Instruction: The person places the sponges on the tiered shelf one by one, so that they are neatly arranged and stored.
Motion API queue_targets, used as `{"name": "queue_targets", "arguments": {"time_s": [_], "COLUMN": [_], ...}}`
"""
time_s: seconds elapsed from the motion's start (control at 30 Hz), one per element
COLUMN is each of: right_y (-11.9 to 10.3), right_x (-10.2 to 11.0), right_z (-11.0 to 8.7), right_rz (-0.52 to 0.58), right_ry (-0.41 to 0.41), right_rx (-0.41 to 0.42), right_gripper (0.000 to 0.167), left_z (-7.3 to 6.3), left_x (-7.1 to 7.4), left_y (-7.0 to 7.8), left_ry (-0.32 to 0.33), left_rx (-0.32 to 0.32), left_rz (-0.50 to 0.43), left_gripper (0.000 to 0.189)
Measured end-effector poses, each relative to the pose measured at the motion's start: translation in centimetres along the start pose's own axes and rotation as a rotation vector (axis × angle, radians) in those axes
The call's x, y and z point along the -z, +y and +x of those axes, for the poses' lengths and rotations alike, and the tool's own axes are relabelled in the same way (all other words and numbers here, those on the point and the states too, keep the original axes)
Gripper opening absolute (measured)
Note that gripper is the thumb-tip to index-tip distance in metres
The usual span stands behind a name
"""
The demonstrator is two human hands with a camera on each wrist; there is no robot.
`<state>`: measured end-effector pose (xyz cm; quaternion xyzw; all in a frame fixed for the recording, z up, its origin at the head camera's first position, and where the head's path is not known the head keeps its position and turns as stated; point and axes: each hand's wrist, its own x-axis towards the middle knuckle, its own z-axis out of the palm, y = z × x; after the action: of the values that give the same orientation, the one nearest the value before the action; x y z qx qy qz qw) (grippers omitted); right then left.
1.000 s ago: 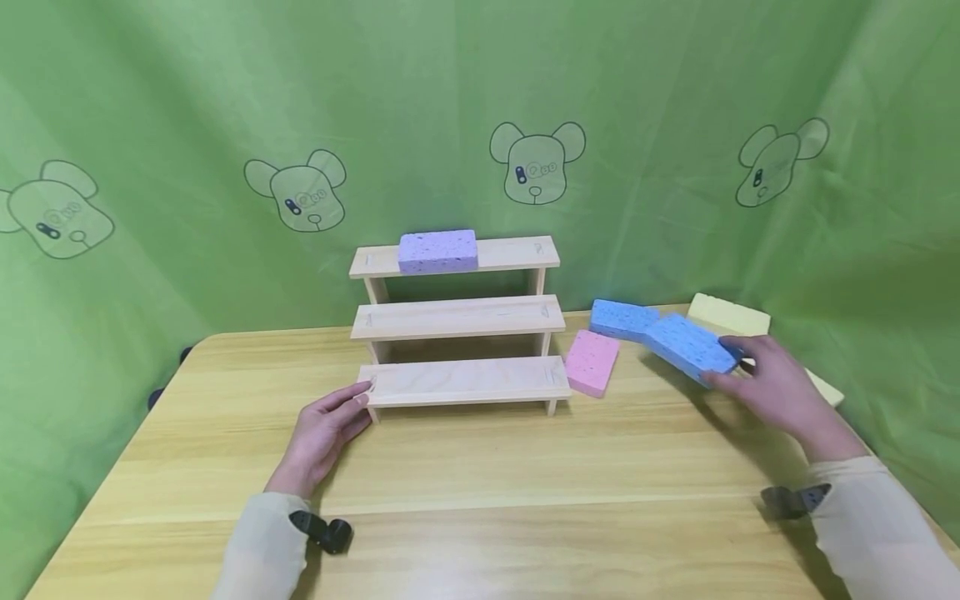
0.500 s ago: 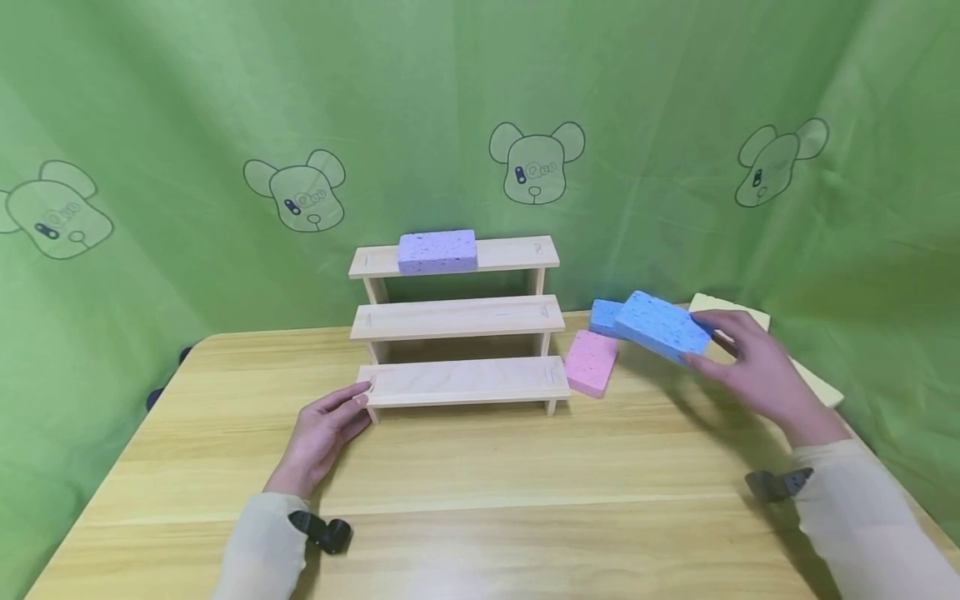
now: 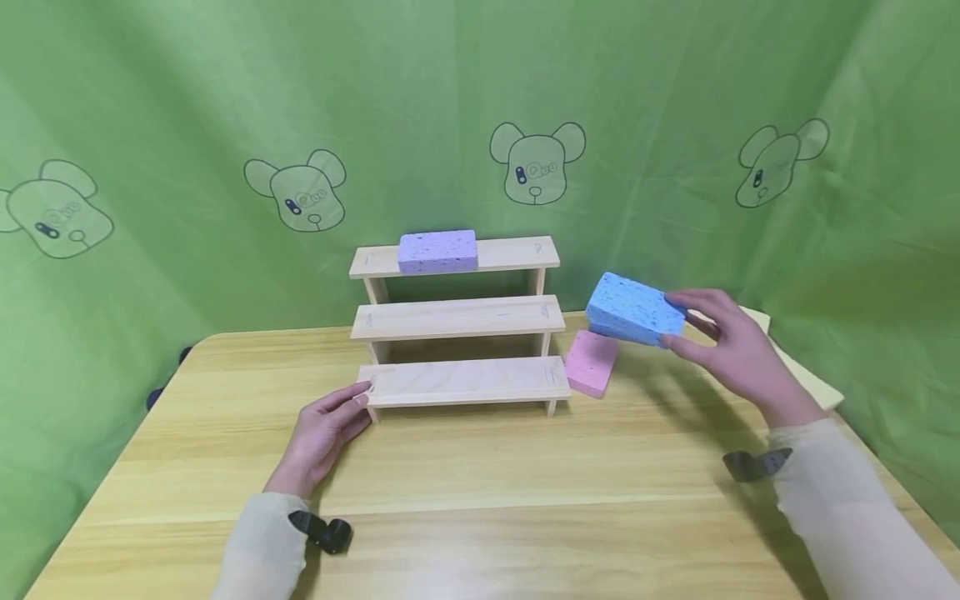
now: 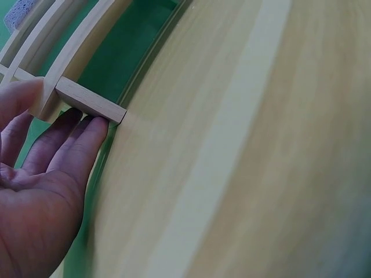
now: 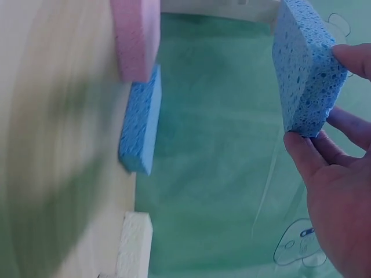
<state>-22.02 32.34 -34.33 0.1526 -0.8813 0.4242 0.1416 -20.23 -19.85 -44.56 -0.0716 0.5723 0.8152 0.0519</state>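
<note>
In the head view, a three-step wooden display shelf (image 3: 461,383) stands on the table. At the left end of its lowest step, my left hand (image 3: 318,437) grips the board; the left wrist view shows the thumb on the board and the fingers at the leg (image 4: 90,99). My right hand (image 3: 738,354) pinches a blue sponge (image 3: 633,308) by its right end, raised above the table. Beneath it, a second blue sponge (image 5: 141,124) lies on the table, seen in the right wrist view. A purple sponge (image 3: 438,252) rests on the top step.
A pink sponge (image 3: 591,363) lies against the shelf's right side. Pale yellow sponges (image 3: 810,375) lie farther right, partly behind the right hand. A green curtain (image 3: 420,108) with bear-head outlines hangs behind the table (image 3: 480,517).
My right hand has carried the blue sponge left and upward, toward the shelf and over the other blue sponge. The left hand and the shelf have stayed still.
</note>
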Motion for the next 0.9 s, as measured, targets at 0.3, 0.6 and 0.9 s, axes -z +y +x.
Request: {"name": "queue_targets", "arguments": {"time_s": [0.3,0.6,0.9], "right_y": [-2.1,-3.5,-4.0], "right_x": [-1.2,-1.8,-2.7], "right_z": [1.7,3.3,5.2], "right_rz": [0.025,0.071,0.134], "right_ry": [-0.031,-0.067,-0.086], "right_rx": [0.042,0.062,0.079], "right_gripper": [0.053,0.055,0.053], "left_z": [-0.1,-0.1,-0.1], "left_x": [-0.1,-0.1,0.0], "left_y": [0.0,0.1,0.1], "left_ry": [0.001,0.000,-0.004], "left_rx": [-0.002,-0.002,0.005], "left_rz": [0.010,0.009,0.018], "left_gripper": [0.035,0.031,0.030]}}
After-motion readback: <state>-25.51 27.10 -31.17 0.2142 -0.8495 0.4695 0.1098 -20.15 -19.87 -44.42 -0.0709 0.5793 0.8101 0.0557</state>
